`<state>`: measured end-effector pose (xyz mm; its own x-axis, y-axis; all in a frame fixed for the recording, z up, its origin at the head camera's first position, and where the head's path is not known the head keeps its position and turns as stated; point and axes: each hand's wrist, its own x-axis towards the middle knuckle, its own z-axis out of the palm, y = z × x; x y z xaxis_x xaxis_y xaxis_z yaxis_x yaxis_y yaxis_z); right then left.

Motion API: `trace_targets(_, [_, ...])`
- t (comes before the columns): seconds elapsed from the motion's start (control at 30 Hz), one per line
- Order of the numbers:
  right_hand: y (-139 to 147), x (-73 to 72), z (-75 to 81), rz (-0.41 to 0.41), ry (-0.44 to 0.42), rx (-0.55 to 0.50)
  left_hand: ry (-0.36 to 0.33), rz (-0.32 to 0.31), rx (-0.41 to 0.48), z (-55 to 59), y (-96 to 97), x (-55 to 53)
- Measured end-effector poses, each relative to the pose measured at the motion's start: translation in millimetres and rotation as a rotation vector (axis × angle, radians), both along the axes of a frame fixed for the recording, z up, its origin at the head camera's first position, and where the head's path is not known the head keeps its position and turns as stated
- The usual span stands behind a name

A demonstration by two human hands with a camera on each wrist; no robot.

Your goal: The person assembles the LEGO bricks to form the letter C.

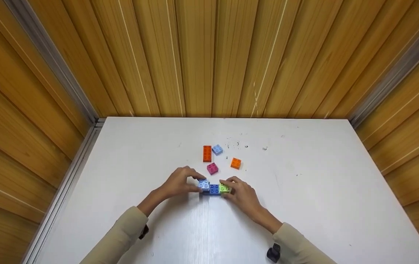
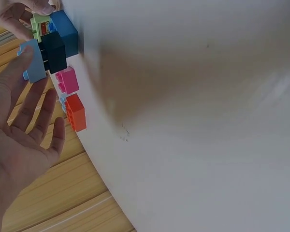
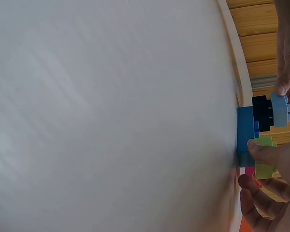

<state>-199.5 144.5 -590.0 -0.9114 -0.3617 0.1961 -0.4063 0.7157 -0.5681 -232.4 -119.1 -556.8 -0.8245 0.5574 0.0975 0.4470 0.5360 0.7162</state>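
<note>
A long blue brick [image 1: 214, 189] lies on the white table between both hands. On its left part sits a dark brick [image 3: 262, 113], mostly hidden from above. My left hand [image 1: 178, 182] pinches a light blue brick [image 1: 203, 184] between thumb and fingers, on top of the dark brick; in the right wrist view the light blue brick [image 3: 280, 110] looks slightly tilted, and I cannot tell whether it is fully seated. My right hand [image 1: 245, 197] pinches a lime green brick [image 1: 224, 188] at the blue brick's right end, thumb against its near side.
Beyond the hands lie a magenta brick [image 1: 212, 168], a long red-orange brick [image 1: 207, 153], another light blue brick [image 1: 217, 149] and an orange brick [image 1: 236, 163]. The white table [image 1: 305, 205] meets wood-look panel walls [image 1: 195, 58] at the back and sides.
</note>
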Motion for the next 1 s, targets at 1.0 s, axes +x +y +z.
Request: trace_targets(1.0, [-1.4, 1.2, -0.5, -0.010, -0.006, 0.005, 0.049, 0.056, -0.064, -6.3, 0.4, -0.3])
